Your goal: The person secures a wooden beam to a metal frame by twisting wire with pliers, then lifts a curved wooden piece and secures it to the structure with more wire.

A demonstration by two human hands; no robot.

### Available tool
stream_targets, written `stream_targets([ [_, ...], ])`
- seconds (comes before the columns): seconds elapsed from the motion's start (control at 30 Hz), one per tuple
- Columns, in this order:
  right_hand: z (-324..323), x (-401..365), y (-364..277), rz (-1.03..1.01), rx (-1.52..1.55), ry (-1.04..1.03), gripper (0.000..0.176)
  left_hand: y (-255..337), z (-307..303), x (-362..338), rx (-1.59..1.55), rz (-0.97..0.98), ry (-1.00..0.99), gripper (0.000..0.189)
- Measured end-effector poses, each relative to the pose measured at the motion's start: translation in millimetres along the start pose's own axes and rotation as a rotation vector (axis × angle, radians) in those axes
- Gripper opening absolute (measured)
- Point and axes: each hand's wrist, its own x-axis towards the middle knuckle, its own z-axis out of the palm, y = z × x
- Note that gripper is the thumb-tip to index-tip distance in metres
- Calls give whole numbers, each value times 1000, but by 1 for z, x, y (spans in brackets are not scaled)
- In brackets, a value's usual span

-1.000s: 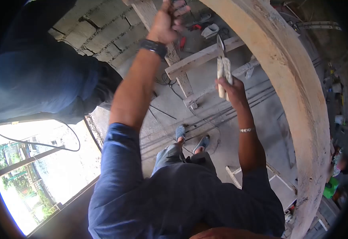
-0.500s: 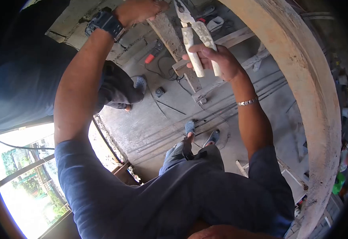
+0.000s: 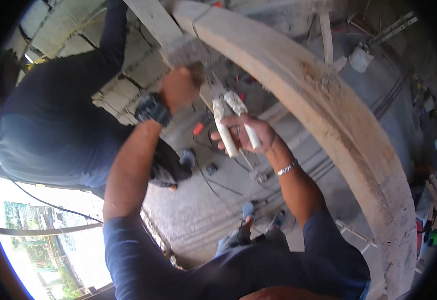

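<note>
My right hand [image 3: 259,134] is closed around a pair of pliers [image 3: 223,120] with white-covered, plaster-spotted handles. The two handles stand apart in my grip, and the jaws point up and away from me. My left hand [image 3: 178,89], with a dark watch on the wrist, is raised just left of the jaws. Motion smears its fingers, so whether they hold anything does not show. Behind it is a pale wooden board [image 3: 154,20] that runs up to the curved beam.
A large curved beam [image 3: 303,75] arcs from top centre down the right side. At the left, a co-worker in a dark shirt [image 3: 53,120] leans towards the block wall [image 3: 86,42]. Below are rods and cords on the concrete floor [image 3: 193,215]. A bucket [image 3: 361,59] stands at upper right.
My view has swung, bringing more of the beam and the co-worker into sight. Both hands now appear lower, and my left hand is closer to the pliers' jaws. The pliers stay in my right hand.
</note>
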Motion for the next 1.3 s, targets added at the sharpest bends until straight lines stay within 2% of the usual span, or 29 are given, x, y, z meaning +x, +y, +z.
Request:
stream_targets([
  [0.03,1,4,0,7,-28,63,53,2,1,0,25,11,24,26],
  [0.1,2,10,-2,-11,-111,85,51,2,9,1,-75,-354,-4,21],
  [0.23,10,9,1,-57,-153,119,50,10,2,0,-157,-370,-17,22],
  [0.3,9,10,2,-69,-131,105,49,9,6,-2,-213,-332,59,22],
  [0.43,17,14,4,-98,-8,140,47,11,10,-4,-220,-347,33,22],
  [0.5,16,15,8,-103,7,171,45,13,14,-6,-262,-237,149,22],
  [0.63,0,17,16,-117,72,202,41,20,6,-5,-256,-314,86,22],
  [0.73,0,19,18,-117,96,214,39,17,11,-7,-328,-285,159,22],
  [0.8,7,18,14,-135,125,209,36,24,7,-7,-239,-351,101,22],
  [0.87,24,16,6,-103,-50,434,35,19,20,-7,-255,-361,99,21],
  [0.9,31,14,2,-100,-57,436,35,17,28,-7,-272,-370,92,20],
  [1.0,57,7,-11,-47,-496,793,29,22,52,2,-279,-403,160,21],
  [1.03,57,6,-13,-43,-510,804,29,24,66,7,-294,-400,170,21],
  [1.1,57,3,-16,-56,-888,896,29,33,93,16,-365,-498,385,23],
  [1.13,54,1,-18,-29,-1124,944,29,40,96,22,-441,-544,427,25],
  [1.17,57,1,-22,-24,-1144,945,29,43,102,27,-454,-545,443,25],
  [1.27,81,-9,-25,-46,-1783,972,26,57,116,34,-485,-601,561,27],
  [1.3,82,-11,-25,-42,-1800,971,26,58,118,38,-497,-600,574,27],
])
